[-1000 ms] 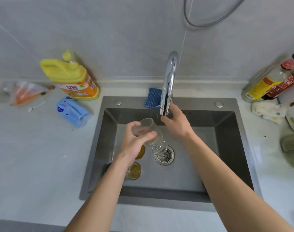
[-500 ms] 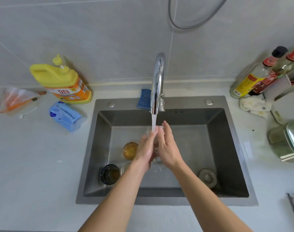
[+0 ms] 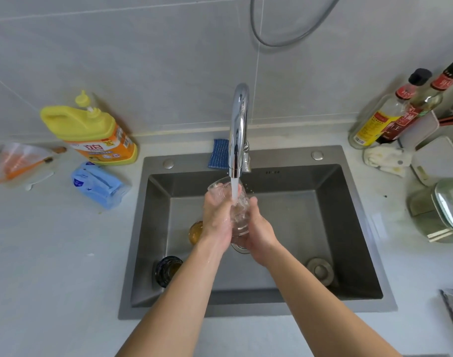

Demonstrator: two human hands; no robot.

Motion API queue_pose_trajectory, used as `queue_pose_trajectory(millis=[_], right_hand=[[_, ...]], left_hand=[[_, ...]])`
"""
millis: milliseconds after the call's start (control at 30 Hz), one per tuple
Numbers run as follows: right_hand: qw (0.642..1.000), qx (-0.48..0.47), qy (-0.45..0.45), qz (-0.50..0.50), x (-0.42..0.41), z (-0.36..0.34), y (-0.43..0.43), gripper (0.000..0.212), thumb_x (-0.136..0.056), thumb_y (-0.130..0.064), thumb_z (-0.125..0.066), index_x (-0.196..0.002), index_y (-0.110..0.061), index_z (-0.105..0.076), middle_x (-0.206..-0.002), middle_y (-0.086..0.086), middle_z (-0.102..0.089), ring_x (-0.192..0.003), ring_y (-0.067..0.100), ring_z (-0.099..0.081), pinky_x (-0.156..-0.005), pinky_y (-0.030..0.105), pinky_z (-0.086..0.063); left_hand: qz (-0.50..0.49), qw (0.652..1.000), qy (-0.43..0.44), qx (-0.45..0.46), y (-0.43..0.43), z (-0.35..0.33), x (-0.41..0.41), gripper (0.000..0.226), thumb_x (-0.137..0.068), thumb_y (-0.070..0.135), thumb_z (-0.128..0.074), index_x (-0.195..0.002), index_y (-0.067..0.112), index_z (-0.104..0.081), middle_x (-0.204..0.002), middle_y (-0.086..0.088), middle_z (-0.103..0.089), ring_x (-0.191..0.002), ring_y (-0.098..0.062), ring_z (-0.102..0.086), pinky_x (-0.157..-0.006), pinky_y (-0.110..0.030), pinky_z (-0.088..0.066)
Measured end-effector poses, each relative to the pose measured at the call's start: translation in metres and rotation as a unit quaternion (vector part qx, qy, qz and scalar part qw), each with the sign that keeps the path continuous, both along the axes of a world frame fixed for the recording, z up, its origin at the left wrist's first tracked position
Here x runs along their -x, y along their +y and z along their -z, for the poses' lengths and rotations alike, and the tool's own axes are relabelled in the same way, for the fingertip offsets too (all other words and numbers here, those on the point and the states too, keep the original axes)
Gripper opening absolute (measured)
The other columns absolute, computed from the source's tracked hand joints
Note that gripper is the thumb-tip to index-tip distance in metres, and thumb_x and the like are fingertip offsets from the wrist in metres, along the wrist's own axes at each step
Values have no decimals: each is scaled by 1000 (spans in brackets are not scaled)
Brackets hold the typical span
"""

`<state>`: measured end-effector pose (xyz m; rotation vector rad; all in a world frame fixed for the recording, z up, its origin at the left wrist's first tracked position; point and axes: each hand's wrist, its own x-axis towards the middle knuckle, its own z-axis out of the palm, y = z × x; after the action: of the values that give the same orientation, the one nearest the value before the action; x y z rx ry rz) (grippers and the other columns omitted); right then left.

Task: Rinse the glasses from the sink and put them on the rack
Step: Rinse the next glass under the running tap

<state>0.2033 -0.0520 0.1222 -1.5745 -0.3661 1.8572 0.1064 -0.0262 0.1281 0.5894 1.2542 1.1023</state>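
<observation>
Running from the chrome faucet (image 3: pixel 239 124), a stream of water (image 3: pixel 234 189) falls into a clear ribbed glass (image 3: pixel 237 213) held tilted over the middle of the steel sink (image 3: pixel 349 228), just below the spout. Both hands are clamped on it. The left hand (image 3: pixel 216 217) wraps its left side with fingers curled round the wall, and the right hand (image 3: pixel 260 229) cups its right side and base, so the two sit close together with the glass between them. Water beads on the left forearm. Down on the sink floor, an amber glass (image 3: pixel 195 231) stands partly hidden behind the left wrist, and a dark glass (image 3: pixel 167 269) sits in the near-left corner. A round metal drain strainer (image 3: pixel 319 270) lies toward the near right of the basin. On the far ledge, beside the faucet's base, lies a blue sponge (image 3: pixel 219 153). Left of the sink, on the pale counter, are a yellow dish-soap bottle (image 3: pixel 91 130) and a blue plastic packet (image 3: pixel 96 188). At the far right, sauce bottles (image 3: pixel 375 122) lean by the wall beside a crumpled white cloth (image 3: pixel 385 158).
</observation>
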Motion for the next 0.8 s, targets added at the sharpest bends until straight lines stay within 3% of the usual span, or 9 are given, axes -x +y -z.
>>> queue_pose_trajectory(millis=[100,167,233,367,500,633,700,767,800], right_hand=[[991,52,95,78,11,2,-2,30,-108,-22,-48,-92,-5,-67,-67,8,-67,-57,19,-67,-59,33,-59],[982,58,111,138,16,1,3,25,-104,-11,-49,-83,-5,-63,-63,6,-56,-53,17,-53,-57,31,-53],[971,44,139,190,17,0,10,26,-99,-3,-49,-75,-8,-57,-58,3,-49,-52,15,-45,-50,27,-45],[960,21,193,201,17,5,14,22,-90,-11,-50,-68,-16,-48,-62,-1,-49,-45,10,-34,-38,21,-24],[959,89,254,90,14,9,14,27,-92,-35,-49,-72,-17,-46,-66,-3,-28,-43,8,-18,-32,22,-15],[984,112,130,39,24,11,22,28,-107,-30,-40,-98,-10,-58,-64,5,-58,-40,12,-41,-34,22,-32],[997,77,27,18,29,14,25,22,-107,-17,-45,-122,-10,-59,-84,11,-71,-60,23,-68,-54,33,-58],[992,64,-100,-30,29,24,26,27,-103,-19,-55,-119,0,-65,-101,17,-75,-84,33,-76,-79,46,-65],[981,66,-169,-65,27,27,26,26,-99,-19,-58,-111,2,-69,-100,19,-76,-85,35,-76,-80,48,-65]], left_hand=[[21,993,92,-70,2,-2,0,13,-94,30,-76,-81,27,-74,-71,5,-66,-72,-12,-65,-67,-30,-56],[15,989,121,-86,1,-5,2,38,-82,50,-77,-96,16,-71,-73,4,-65,-67,-7,-63,-62,-26,-52],[-20,988,127,-85,1,-1,7,33,-78,49,-76,-98,24,-70,-76,9,-71,-67,0,-67,-63,-18,-53],[-24,993,101,-59,-4,4,18,40,-79,44,-78,-99,9,-73,-90,-18,-76,-78,-17,-72,-68,-28,-57],[-35,992,119,-38,0,3,24,19,-91,24,-80,-97,16,-64,-80,2,-73,-68,-2,-69,-62,-16,-55],[-58,986,157,-8,-3,9,28,27,-91,27,-80,-107,18,-59,-89,-4,-72,-68,-2,-71,-63,-21,-58],[-54,979,195,-27,-3,12,28,35,-91,21,-80,-113,16,-53,-92,1,-67,-74,3,-70,-65,-15,-56],[-32,971,226,-65,-4,14,28,54,-88,17,-83,-124,10,-44,-100,3,-62,-81,12,-66,-74,-10,-52],[-24,969,233,-79,-5,15,28,63,-83,20,-87,-127,10,-42,-106,2,-62,-88,12,-65,-80,-10,-51]])
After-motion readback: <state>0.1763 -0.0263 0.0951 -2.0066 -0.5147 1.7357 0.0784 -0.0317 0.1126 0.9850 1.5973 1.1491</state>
